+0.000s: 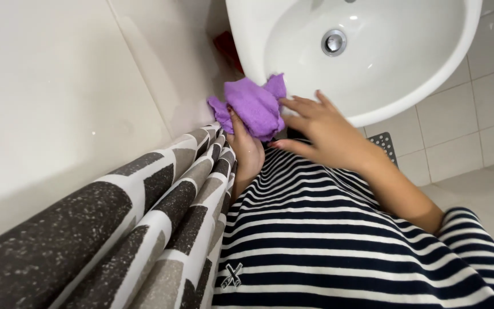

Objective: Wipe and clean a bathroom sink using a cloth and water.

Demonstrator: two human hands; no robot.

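left hand (pixel 246 150) grip clutches the purple cloth (pixel 253 107) from below; right hand (pixel 324 133) open, fingertips touching it.

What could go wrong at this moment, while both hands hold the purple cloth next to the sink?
The purple cloth is bunched between the left hand and right hand, partly beyond the white sink rim, so it might slip to the tiled floor. The patterned curtain hangs against the left hand and may perhaps catch it.
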